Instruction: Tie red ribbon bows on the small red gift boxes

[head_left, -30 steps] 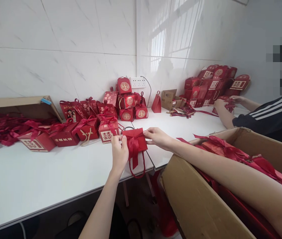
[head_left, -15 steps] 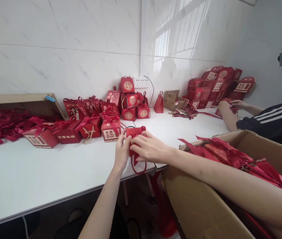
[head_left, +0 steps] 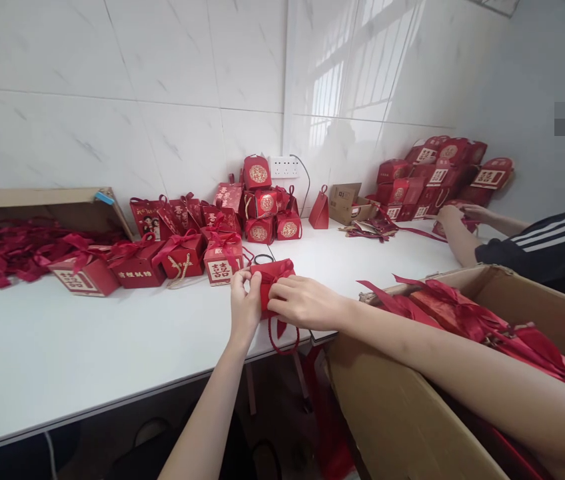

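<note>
A small red gift box (head_left: 265, 299) is between my hands at the table's front edge. A red ribbon (head_left: 273, 273) lies across it, and a twisted red cord handle (head_left: 284, 352) hangs toward me. My left hand (head_left: 246, 300) grips the box's left side, thumb in front. From the right, my right hand (head_left: 305, 301) has its fingers bent and closed on the ribbon, covering part of the box. The fingertips are partly hidden. Just behind the box lies a dark ring (head_left: 263, 259).
Ribbon-tied red boxes (head_left: 137, 263) line the white table (head_left: 112, 353), with loose ribbons (head_left: 17, 250) at left. Stacked boxes (head_left: 267, 200) stand against the wall. An open carton (head_left: 392, 407) of ribboned boxes is under my right forearm. At right, a co-worker's hands (head_left: 455, 220) handle a red box.
The box's top has tipped so more of its red face shows. My right hand has shifted slightly right and down with the ribbon; my left hand keeps its grip.
</note>
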A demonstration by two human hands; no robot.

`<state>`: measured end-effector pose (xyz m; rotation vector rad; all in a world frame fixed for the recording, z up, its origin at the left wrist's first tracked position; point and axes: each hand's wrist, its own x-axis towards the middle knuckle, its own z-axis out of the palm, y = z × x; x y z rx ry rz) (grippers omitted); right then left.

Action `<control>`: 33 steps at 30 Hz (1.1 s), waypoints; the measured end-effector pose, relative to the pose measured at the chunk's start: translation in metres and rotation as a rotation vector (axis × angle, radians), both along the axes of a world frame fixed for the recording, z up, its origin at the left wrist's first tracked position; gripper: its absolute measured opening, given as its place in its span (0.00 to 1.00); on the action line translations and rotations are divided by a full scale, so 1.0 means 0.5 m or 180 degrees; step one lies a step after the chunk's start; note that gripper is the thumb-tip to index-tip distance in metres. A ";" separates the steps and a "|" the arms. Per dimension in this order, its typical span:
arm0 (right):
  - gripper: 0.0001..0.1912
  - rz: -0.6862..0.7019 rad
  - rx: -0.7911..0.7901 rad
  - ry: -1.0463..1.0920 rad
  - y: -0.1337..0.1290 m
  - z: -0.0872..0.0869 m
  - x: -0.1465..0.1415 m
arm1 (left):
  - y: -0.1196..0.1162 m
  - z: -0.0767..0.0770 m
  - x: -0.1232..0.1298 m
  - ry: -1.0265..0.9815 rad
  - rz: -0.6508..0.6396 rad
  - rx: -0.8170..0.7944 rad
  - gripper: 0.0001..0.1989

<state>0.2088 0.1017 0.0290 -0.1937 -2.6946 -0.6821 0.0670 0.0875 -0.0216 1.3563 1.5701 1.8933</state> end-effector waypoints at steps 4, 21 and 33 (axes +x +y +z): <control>0.12 0.0075 -0.0201 -0.0026 -0.005 -0.003 0.004 | 0.000 0.004 -0.002 -0.0189 -0.0160 -0.0155 0.07; 0.17 0.0396 -0.0342 -0.0313 -0.017 -0.005 0.004 | -0.012 0.021 0.007 0.0574 -0.0296 -0.0209 0.11; 0.14 0.0628 -0.1327 -0.0212 -0.028 0.011 0.009 | -0.010 0.025 0.003 0.0586 -0.0392 -0.0380 0.27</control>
